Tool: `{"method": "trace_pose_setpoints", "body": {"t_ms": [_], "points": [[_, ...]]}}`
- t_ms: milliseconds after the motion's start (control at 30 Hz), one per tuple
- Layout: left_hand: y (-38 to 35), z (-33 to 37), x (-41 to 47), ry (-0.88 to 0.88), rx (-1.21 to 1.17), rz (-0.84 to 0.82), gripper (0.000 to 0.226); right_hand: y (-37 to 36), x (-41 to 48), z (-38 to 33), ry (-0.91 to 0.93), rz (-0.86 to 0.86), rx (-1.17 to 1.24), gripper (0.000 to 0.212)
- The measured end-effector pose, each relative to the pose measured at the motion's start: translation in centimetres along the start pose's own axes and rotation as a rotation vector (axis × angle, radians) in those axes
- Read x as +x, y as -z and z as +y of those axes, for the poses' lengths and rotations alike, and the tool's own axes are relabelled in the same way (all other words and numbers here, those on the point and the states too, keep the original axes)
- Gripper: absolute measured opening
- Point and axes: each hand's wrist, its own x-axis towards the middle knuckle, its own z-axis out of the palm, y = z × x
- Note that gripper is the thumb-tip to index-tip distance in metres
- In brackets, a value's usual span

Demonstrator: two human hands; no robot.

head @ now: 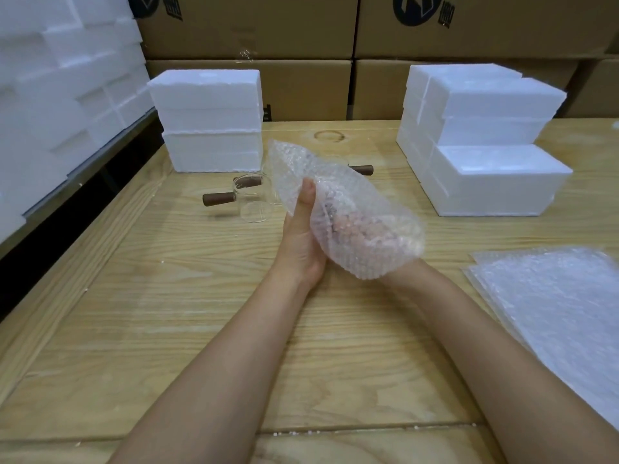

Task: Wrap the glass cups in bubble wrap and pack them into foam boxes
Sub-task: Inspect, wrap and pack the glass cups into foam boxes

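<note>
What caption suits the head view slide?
Left hand grips bubble wrap covering the right hand above the table; glass cups and foam boxes behind.

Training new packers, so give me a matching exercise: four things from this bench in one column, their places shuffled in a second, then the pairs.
1 bubble-wrap bundle
2 bare glass cup
3 flat bubble-wrap sheets
4 cardboard cartons

A behind the table
B on the table, right side
C gripped by the left hand
D on the table, before the left foam boxes

Pairs: 1-C, 2-D, 3-B, 4-A
</note>
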Motion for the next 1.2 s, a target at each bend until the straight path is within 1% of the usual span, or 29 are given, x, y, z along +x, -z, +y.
{"method": "trace_pose_setpoints", "body": {"t_ms": [67, 133, 200, 233, 267, 300, 367, 400, 467, 500, 567, 600, 633, 667, 700, 733, 767, 833, 900, 1000, 1033, 1067, 1100, 1167, 1200], "points": [[0.3, 0.3, 0.0, -0.035, 0.053, 0.033, 0.115, 0.7, 0.2, -0.8, 0.112, 0.032, 0.042, 0.015], [1.0, 0.3, 0.4, -0.034, 0.063, 0.029, 0.104, 1.5, 1.1, -0.5, 0.171, 0.147, 0.083, 0.013], [1.6, 0.4, 0.5, -0.003, 0.033, 0.001, 0.099, 2.7, 2.1, 0.0, 0.122, 0.389, 0.151, 0.039], [1.8, 0.5, 0.7, -0.003, 0.025, -0.003, 0.094, 3.1, 2.4, 0.1, 0.085, 0.475, 0.240, 0.053], [2.0, 0.6, 0.8, 0.003, 0.006, 0.002, 0.085, 3.6, 2.7, 0.3, 0.075, 0.517, 0.366, 0.060], [2.1, 0.7, 0.8, 0.028, -0.004, 0.026, 0.076, 4.0, 2.7, 0.3, 0.090, 0.520, 0.517, 0.060], [2.2, 0.7, 1.0, 0.061, -0.019, 0.049, 0.065, 4.3, 2.8, 0.3, 0.121, 0.511, 0.749, 0.051], [2.2, 0.7, 1.1, 0.068, -0.047, 0.064, 0.065, 4.1, 2.6, 0.3, 0.129, 0.498, 0.804, 0.049], [2.0, 0.6, 1.0, 0.064, -0.106, 0.094, 0.069, 3.1, 2.6, 0.6, 0.155, 0.421, 0.769, 0.054], [2.1, 0.6, 1.1, 0.051, -0.118, 0.102, 0.072, 2.5, 2.4, 0.7, 0.152, 0.372, 0.702, 0.067], [2.0, 0.7, 1.0, 0.028, -0.137, 0.110, 0.073, 0.8, 2.2, 0.4, 0.114, 0.274, 0.572, 0.107], [2.0, 0.8, 1.0, 0.023, -0.145, 0.095, 0.071, 0.1, 2.2, 0.4, 0.113, 0.234, 0.517, 0.112], [2.0, 0.8, 1.0, 0.023, -0.141, 0.078, 0.069, -0.4, 2.2, 0.6, 0.127, 0.214, 0.442, 0.098], [2.0, 0.7, 1.0, 0.027, -0.126, 0.062, 0.064, -0.9, 2.3, 0.8, 0.154, 0.215, 0.391, 0.069], [1.9, 0.7, 0.9, 0.034, -0.100, 0.055, 0.059, -1.2, 2.4, 0.8, 0.192, 0.251, 0.369, 0.038], [1.8, 0.7, 0.9, 0.047, -0.062, 0.063, 0.056, -1.2, 2.5, 0.9, 0.216, 0.315, 0.380, 0.015], [1.7, 0.6, 0.8, 0.060, -0.013, 0.088, 0.057, -0.8, 2.6, 1.0, 0.233, 0.377, 0.404, 0.004], [1.6, 0.5, 0.8, 0.084, 0.098, 0.140, 0.064, 0.4, 2.8, 0.9, 0.277, 0.466, 0.441, 0.014], [1.8, 0.3, 0.9, 0.091, 0.191, 0.137, 0.065, 1.5, 2.8, 0.7, 0.310, 0.523, 0.400, 0.025], [2.3, 0.3, 1.1, 0.084, 0.284, 0.087, 0.042, 2.7, 2.7, 0.5, 0.385, 0.598, 0.274, 0.039], [2.4, 0.5, 1.1, 0.101, 0.316, 0.071, 0.039, 3.0, 2.6, 0.5, 0.414, 0.621, 0.226, 0.042], [2.5, 0.6, 1.1, 0.125, 0.348, 0.061, 0.041, 3.1, 2.5, 0.3, 0.438, 0.638, 0.192, 0.043], [2.5, 0.7, 1.0, 0.153, 0.371, 0.051, 0.051, 3.1, 2.4, 0.2, 0.456, 0.650, 0.173, 0.043], [2.8, 0.9, 1.0, 0.197, 0.387, 0.015, 0.078, 3.1, 2.3, 0.1, 0.479, 0.660, 0.156, 0.037], [2.9, 1.0, 1.1, 0.213, 0.384, -0.020, 0.083, 3.1, 2.3, 0.2, 0.483, 0.665, 0.143, 0.035]]}}
